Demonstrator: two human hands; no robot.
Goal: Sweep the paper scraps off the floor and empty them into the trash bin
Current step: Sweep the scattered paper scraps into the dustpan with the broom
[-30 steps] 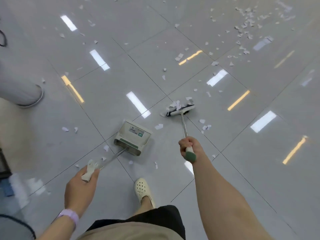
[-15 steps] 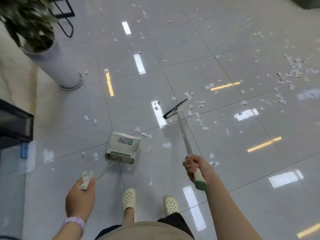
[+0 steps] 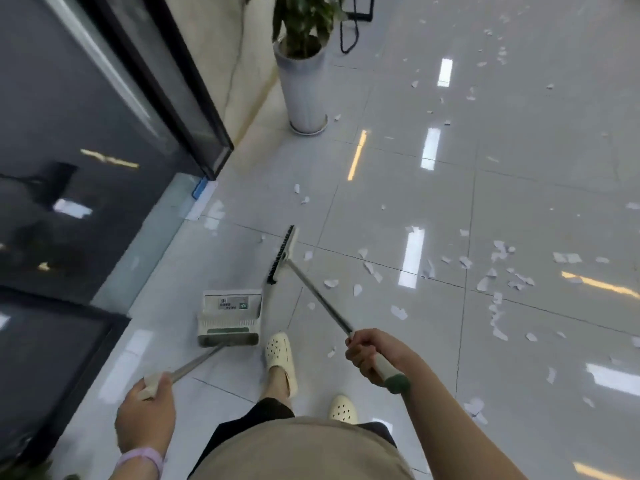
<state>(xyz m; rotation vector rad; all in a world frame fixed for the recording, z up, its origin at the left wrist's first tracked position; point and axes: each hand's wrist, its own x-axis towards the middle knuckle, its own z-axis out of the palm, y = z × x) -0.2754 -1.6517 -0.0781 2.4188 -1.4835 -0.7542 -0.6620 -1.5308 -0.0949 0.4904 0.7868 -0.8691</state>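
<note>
While each hand grips a handle (left hand [image 3: 147, 415] dustpan [image 3: 229, 317], right hand [image 3: 372, 355] broom [image 3: 282, 254]), glossy scrap-strewn tile floor [image 3: 519, 168].

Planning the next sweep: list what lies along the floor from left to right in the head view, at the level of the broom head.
Dark glass panel → dustpan → broom head → scattered paper scraps.
</note>
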